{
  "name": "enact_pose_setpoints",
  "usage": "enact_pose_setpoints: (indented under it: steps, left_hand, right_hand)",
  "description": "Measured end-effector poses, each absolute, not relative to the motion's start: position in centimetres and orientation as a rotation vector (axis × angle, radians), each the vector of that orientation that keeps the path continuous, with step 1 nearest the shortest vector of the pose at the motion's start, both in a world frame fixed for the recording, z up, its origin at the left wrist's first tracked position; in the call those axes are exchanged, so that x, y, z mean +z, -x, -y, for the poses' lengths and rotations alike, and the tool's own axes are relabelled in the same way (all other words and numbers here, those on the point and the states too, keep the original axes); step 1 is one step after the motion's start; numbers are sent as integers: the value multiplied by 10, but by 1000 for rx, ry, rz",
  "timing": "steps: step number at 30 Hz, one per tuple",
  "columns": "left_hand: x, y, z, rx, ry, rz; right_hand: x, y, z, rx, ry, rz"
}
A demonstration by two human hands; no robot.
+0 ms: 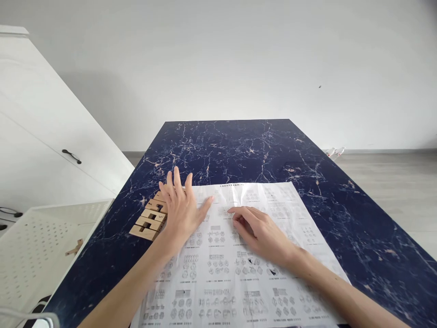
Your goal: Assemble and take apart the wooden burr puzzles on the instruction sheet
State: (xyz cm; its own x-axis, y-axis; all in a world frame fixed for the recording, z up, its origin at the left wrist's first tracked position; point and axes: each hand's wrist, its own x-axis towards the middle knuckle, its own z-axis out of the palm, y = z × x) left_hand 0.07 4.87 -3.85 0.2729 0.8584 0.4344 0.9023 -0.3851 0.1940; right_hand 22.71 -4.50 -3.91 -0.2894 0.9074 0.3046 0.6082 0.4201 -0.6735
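Observation:
A large creased white instruction sheet (218,269) covered in small printed assembly drawings lies on the dark blue marbled table. My left hand (179,212) is open, fingers spread, over the sheet's upper left part beside the wooden pieces. Notched wooden blocks (150,223) lie in a slanting row along the sheet's left edge, some partly covered by that hand. My right hand (261,230) is on the sheet's middle right, its index finger stretched out toward the drawings and the other fingers loosely bent. Nothing shows in its grasp.
Bare marbled tabletop (225,150) extends behind the sheet to a white wall. At the lower left stands a white perforated tray (34,246) with a small wooden piece (74,247) inside. A white cabinet (44,118) with a black handle rises to the left.

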Motion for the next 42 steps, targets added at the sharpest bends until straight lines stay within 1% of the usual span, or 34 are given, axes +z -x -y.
enact_pose_setpoints:
  steps: [13,20,27,30,34,39,42]
  left_hand:
    - [-47,3,-56,-567,2424,1911]
    - [-53,-2,-49,-646,2515,1841]
    - [-42,-2,-44,-568,2521,1735]
    - [-40,1,-47,-562,2465,1775]
    - [-41,1,-50,-456,2420,1932]
    - [-39,-2,-49,-311,2434,1939]
    - [-38,-3,-46,-289,2450,1930]
  right_hand:
    - [-38,-227,46,560,1283,2013]
    - [-38,-226,46,578,1290,2010]
    - [-38,-227,46,580,1286,2013]
    - [-39,-227,46,583,1285,2011]
    - [-39,-227,46,592,1279,2005]
    - [-36,-226,48,612,1310,2008]
    - [-35,-226,48,618,1320,2008]
